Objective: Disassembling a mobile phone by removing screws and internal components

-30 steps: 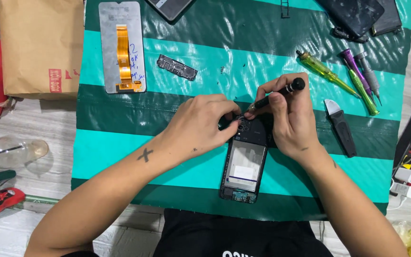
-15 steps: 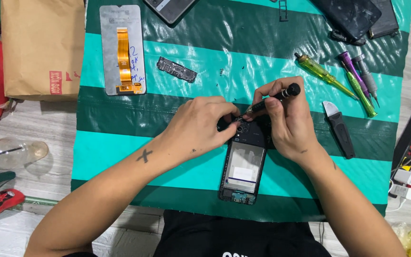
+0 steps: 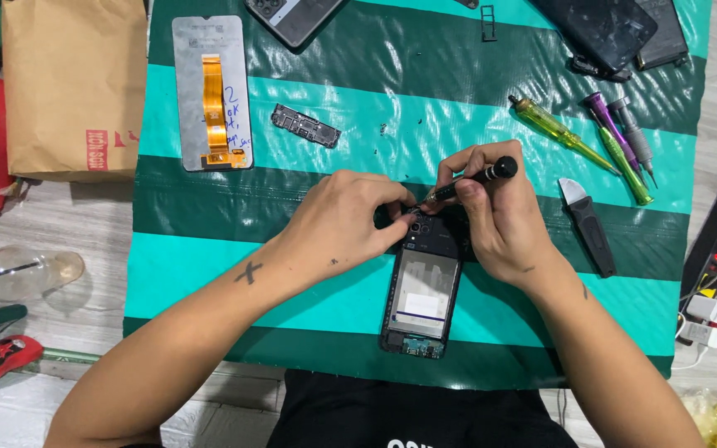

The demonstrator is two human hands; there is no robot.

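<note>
1. While both hands meet over an opened phone frame [image 3: 421,294], the right hand [image 3: 499,217] pinches a black precision screwdriver [image 3: 468,182] between thumb and fingers, its tip angled down toward 8 o'clock onto the frame's upper end.
2. Curled beside it, the left hand [image 3: 343,222] has its fingertips pressed together against the top edge of the frame, just by the screwdriver tip; whether it pinches something small cannot be told.
3. Lying upright along the 6 o'clock edge of a green-and-teal striped mat [image 3: 209,274], the frame shows its bare inside, camera cut-outs at 12 o'clock.
4. At 10 o'clock of the hands, a display panel [image 3: 212,93] with an orange flex ribbon lies face down, and a small dark cover plate [image 3: 305,125] rests just to its 3 o'clock side.
5. Toward 2 o'clock, a yellow-handled screwdriver [image 3: 551,124] and 3 more drivers [image 3: 620,137] lie together, with a black pry tool [image 3: 589,226] below them.
6. Off the mat at 9 o'clock, a brown paper bag [image 3: 75,83] sits on the floor [image 3: 51,220].
</note>
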